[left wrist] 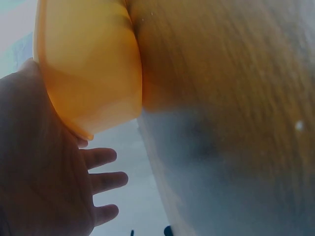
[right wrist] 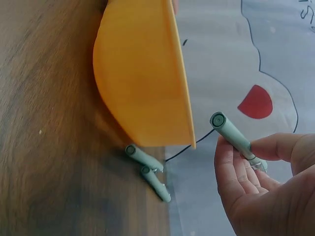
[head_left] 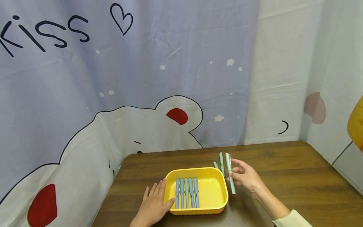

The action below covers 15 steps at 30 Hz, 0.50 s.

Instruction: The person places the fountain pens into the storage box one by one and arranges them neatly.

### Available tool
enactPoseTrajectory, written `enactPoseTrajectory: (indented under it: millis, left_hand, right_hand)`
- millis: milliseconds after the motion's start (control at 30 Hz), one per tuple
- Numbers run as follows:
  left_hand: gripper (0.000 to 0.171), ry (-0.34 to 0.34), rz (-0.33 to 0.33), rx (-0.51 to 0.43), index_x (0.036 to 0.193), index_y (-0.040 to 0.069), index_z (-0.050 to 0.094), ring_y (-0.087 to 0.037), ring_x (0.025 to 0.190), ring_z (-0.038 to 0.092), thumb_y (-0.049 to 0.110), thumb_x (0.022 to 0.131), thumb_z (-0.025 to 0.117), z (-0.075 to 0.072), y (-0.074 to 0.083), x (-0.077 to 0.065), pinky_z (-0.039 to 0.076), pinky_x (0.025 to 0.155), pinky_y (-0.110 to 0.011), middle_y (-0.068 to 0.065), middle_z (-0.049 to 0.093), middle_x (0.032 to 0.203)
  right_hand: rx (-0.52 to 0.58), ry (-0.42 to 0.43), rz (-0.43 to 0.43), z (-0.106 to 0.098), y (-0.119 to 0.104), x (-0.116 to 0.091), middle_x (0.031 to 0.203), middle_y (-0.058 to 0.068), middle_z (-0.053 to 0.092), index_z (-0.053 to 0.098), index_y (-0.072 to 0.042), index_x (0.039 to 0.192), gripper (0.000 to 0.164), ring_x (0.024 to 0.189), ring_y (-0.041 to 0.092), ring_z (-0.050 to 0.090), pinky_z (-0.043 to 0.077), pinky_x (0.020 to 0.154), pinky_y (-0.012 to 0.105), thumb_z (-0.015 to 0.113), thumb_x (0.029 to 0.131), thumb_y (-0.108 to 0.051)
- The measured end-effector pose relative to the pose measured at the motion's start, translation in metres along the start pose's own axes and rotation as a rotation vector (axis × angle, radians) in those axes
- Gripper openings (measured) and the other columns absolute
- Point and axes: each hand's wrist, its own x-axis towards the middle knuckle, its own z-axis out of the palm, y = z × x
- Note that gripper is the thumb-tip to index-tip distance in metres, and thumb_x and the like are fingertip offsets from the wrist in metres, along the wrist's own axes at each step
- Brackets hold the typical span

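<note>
My right hand [head_left: 246, 177] pinches a light green pen [head_left: 230, 173] between thumb and fingers, just right of a yellow basket [head_left: 211, 210]. In the right wrist view the same green pen [right wrist: 235, 137] points its round end toward the camera, raised off the table. Several blue pens [head_left: 177, 194] and one green pen [head_left: 187, 193] lie side by side in the basket's left half. With fingers spread, my left hand [head_left: 153, 201] rests against the basket's left rim, thumb over the edge. The left wrist view shows the left hand [left wrist: 49, 162] along the basket's outer wall [left wrist: 91, 64].
Two more green pens [head_left: 221, 163] lie on the wooden table [head_left: 272, 157] behind the basket's right back corner. A printed curtain [head_left: 175, 63] hangs along the table's back edge and continues at both sides.
</note>
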Motion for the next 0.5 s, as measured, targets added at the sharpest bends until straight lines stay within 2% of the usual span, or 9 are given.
enactPoseTrajectory:
  millis: [133,300,500]
  left_hand:
    - [0.086,0.003,0.000,-0.003,0.161,0.007,0.024,-0.046,0.146,0.032,0.059,0.099,0.052,0.000,0.000,-0.001,0.013,0.116,-0.072,-0.019,0.036,0.161]
    - [0.086,0.004,0.004,-0.003,0.161,0.007,0.024,-0.046,0.146,0.033,0.059,0.100,0.052,0.000,-0.001,-0.002,0.014,0.116,-0.072,-0.019,0.036,0.160]
    - [0.085,0.010,0.007,-0.002,0.161,0.006,0.024,-0.046,0.146,0.033,0.059,0.100,0.051,0.001,-0.002,-0.001,0.013,0.116,-0.072,-0.019,0.036,0.160]
  right_hand:
    - [0.026,-0.010,0.003,0.005,-0.005,-0.001,0.110,0.023,0.065,0.038,0.000,0.153,0.066,0.085,0.032,0.074,0.062,0.077,0.045,0.064,0.093,0.004]
    - [0.036,-0.038,-0.004,0.011,-0.008,0.000,0.106,0.019,0.066,0.038,-0.001,0.153,0.067,0.085,0.028,0.074,0.062,0.077,0.045,0.066,0.092,0.002]
    - [0.051,-0.081,0.004,0.017,-0.010,0.001,0.103,0.015,0.064,0.035,-0.003,0.155,0.071,0.087,0.031,0.074,0.062,0.076,0.048,0.067,0.091,0.002]
